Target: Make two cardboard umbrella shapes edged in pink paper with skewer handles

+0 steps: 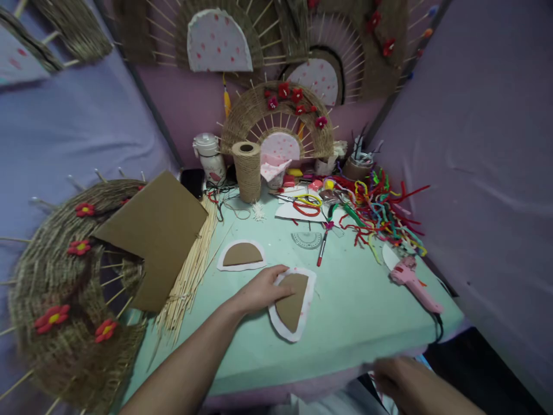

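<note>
My left hand (261,290) rests flat on the mint-green table (345,311), fingers pressed on the left edge of a brown cardboard half-circle lying on white fabric (294,305). A second brown half-circle on white fabric (242,255) lies a little farther back. My right hand (400,377) hangs below the table's front edge at the lower right; it is blurred and its fingers look curled, with nothing clearly in them.
A pink glue gun (410,279) lies at the right edge. Pipe cleaners (380,210), scissors (305,203), a red pen (322,248), a twine spool (247,170) and a bottle (209,155) crowd the back. Wooden skewers (190,271), cardboard (158,230) and a woven fan (64,288) sit left.
</note>
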